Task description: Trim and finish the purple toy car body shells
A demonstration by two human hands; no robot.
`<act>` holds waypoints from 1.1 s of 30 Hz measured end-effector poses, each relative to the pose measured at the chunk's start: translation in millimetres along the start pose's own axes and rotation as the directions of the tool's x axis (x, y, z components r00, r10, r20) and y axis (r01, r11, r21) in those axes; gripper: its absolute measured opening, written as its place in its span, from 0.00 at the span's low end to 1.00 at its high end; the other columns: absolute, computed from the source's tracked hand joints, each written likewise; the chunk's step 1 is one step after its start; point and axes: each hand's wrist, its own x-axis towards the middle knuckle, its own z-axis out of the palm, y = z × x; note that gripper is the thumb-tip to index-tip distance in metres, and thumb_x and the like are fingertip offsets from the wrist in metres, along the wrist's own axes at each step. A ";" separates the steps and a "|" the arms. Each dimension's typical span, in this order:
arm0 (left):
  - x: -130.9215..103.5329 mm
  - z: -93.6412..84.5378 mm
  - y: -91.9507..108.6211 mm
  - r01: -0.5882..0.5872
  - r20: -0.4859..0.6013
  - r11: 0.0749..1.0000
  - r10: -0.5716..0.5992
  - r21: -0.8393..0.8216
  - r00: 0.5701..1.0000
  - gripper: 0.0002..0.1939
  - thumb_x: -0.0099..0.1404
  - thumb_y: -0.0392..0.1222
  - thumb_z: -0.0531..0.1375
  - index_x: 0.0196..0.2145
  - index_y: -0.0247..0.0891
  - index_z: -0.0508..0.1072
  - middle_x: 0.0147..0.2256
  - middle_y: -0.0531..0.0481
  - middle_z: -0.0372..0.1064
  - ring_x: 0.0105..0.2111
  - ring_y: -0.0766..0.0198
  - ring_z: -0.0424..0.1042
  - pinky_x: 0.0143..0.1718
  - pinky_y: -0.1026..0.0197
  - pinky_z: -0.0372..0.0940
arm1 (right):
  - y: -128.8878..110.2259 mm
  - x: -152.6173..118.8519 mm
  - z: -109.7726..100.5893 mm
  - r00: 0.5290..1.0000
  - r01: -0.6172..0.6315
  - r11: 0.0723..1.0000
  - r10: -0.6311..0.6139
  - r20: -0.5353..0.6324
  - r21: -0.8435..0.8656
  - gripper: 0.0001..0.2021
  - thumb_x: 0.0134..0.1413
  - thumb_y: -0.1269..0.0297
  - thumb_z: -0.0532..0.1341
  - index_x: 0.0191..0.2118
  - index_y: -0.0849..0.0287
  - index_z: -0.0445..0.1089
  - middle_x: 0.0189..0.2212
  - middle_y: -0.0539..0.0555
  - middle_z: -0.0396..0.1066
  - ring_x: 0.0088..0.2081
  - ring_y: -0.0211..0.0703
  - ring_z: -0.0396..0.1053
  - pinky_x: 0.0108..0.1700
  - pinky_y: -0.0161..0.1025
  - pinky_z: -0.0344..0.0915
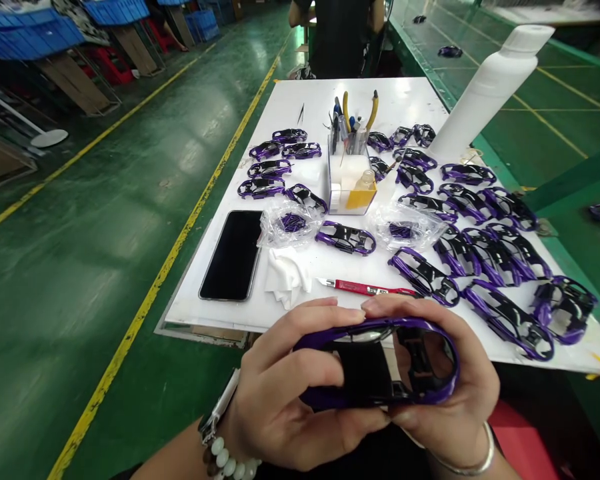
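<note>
Between my two hands, in front of the table's near edge, is a purple and black toy car body shell (363, 367). My left hand (290, 387) grips its left end, with fingers along the top rim and the thumb below. Wrapped around the right end is my right hand (473, 373), its thumb under the lower rim. A red-handled craft knife (370, 288) lies on the table just beyond the shell. Left of the knife is a crumpled white cloth (286, 277). Another purple shell (346, 238) rests flat behind the knife.
Several more shells (490, 257) cover the white table's (310, 103) right side. A black phone (231, 257) lies at the left. Small purple parts sit in plastic bags (291, 223). Behind are a tool holder (353, 187) and a tall white bottle (490, 93). A person (343, 33) sits beyond.
</note>
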 end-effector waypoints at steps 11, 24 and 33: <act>2.1 0.2 -1.2 -0.024 0.026 0.999 0.025 -0.044 0.999 0.13 0.62 0.45 0.71 0.33 0.38 0.71 0.48 0.38 0.78 0.46 0.56 0.81 0.49 0.59 0.77 | 1.2 -2.9 -3.5 1.000 0.012 1.000 -0.013 -0.019 -0.026 0.26 0.59 0.62 0.71 0.61 0.57 0.68 0.51 0.58 0.73 0.54 0.54 0.71 0.55 0.47 0.72; 1.5 3.3 0.5 0.015 -0.016 0.998 -0.016 -0.065 1.000 0.12 0.58 0.40 0.71 0.32 0.38 0.71 0.49 0.39 0.78 0.46 0.55 0.81 0.50 0.59 0.76 | 1.9 -1.3 -2.2 0.998 0.050 0.994 -0.052 -0.026 -0.097 0.27 0.58 0.60 0.71 0.61 0.57 0.68 0.49 0.59 0.74 0.51 0.56 0.73 0.52 0.51 0.75; -2.5 5.0 3.6 0.122 -0.040 0.986 -0.127 -0.115 0.991 0.09 0.59 0.41 0.70 0.33 0.42 0.73 0.49 0.41 0.79 0.48 0.49 0.80 0.51 0.50 0.76 | -1.3 -2.2 -8.7 0.998 0.017 0.999 -0.015 0.057 -0.033 0.28 0.62 0.57 0.68 0.64 0.58 0.65 0.55 0.56 0.71 0.57 0.51 0.68 0.60 0.44 0.68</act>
